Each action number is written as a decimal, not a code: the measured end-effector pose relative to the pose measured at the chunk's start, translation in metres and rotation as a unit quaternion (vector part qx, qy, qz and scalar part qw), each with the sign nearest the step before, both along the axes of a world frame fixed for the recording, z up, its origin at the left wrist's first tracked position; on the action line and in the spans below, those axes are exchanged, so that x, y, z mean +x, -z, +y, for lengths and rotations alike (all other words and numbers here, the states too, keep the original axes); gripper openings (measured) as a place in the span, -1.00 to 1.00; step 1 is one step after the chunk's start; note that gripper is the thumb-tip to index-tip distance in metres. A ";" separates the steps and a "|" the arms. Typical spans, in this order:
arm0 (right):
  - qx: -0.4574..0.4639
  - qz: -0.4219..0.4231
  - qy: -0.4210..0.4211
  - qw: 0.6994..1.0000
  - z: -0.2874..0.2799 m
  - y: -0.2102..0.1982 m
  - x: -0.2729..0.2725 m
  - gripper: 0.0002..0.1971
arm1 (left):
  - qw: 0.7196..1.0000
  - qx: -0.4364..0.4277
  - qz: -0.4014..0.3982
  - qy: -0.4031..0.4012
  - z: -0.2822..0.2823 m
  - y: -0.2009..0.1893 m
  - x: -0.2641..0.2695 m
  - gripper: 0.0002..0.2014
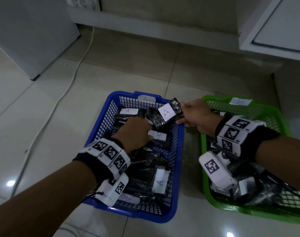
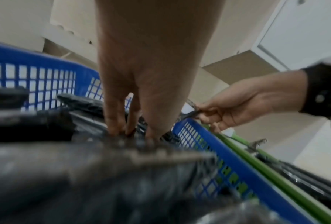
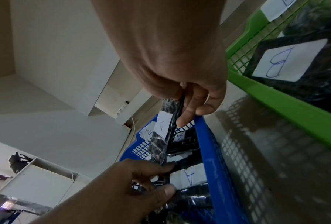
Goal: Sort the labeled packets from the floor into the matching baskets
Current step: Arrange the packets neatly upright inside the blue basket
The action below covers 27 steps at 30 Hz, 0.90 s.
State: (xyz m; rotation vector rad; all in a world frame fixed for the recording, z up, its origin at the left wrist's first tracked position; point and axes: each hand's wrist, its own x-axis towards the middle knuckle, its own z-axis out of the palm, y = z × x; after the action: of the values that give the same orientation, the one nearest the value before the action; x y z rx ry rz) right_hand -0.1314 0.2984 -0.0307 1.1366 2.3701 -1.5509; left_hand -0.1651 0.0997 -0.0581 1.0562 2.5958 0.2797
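Observation:
A blue basket (image 1: pixel 178 168) tagged A sits on the tiled floor, holding several black packets with white A labels. To its right, a green basket (image 1: pixel 204 177) holds more black packets; in the right wrist view one of them carries a B label (image 3: pixel 287 60). My right hand (image 1: pixel 185 115) pinches the edge of a black packet labelled A (image 1: pixel 166 113) above the blue basket's far right corner. My left hand (image 1: pixel 137 132) is down inside the blue basket. Its thumb and fingertips (image 2: pixel 114 130) pinch a black packet in the pile.
A white cable (image 1: pixel 60 100) runs across the floor on the left, beside a white appliance (image 1: pixel 31 36). A white cabinet (image 1: pixel 274 31) stands at the back right. A narrow strip of floor (image 1: pixel 190 151) separates the two baskets.

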 end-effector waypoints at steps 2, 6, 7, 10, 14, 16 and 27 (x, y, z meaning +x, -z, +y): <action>0.010 -0.003 0.009 1.000 0.000 0.001 0.000 -0.65 | 1.000 0.006 0.004 0.002 -0.005 -0.008 -0.005 -0.76; -0.003 0.017 0.013 1.000 -0.001 -0.001 0.002 -0.65 | 0.977 0.167 0.001 -0.134 -0.021 -0.028 -0.027 -0.76; -0.016 0.019 0.009 1.000 -0.003 -0.003 0.004 -0.65 | 0.950 0.225 -0.083 -0.198 -0.023 -0.036 -0.030 -0.76; -0.081 0.025 -0.025 0.996 -0.016 -0.008 0.011 -0.64 | 0.839 0.298 -0.357 -0.281 -0.020 -0.051 -0.028 -0.76; -0.063 0.000 -0.141 0.988 -0.026 -0.012 0.017 -0.69 | 0.871 0.309 -0.290 -0.250 -0.027 -0.047 -0.034 -0.79; 0.050 0.036 -0.168 0.984 -0.019 -0.011 0.014 -0.79 | 0.942 0.192 -0.203 -0.188 -0.031 -0.039 -0.040 -0.80; 0.277 0.172 -0.370 0.870 -0.008 -0.003 0.023 -0.87 | 0.977 0.186 -0.054 -0.092 0.008 -0.020 -0.016 -0.77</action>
State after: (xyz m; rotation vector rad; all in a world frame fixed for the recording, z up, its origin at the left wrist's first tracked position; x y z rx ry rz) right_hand -0.1087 0.2901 -0.0278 -0.1208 3.0363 -0.8663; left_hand -0.1809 0.1078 -0.0384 0.8797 2.6024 0.8699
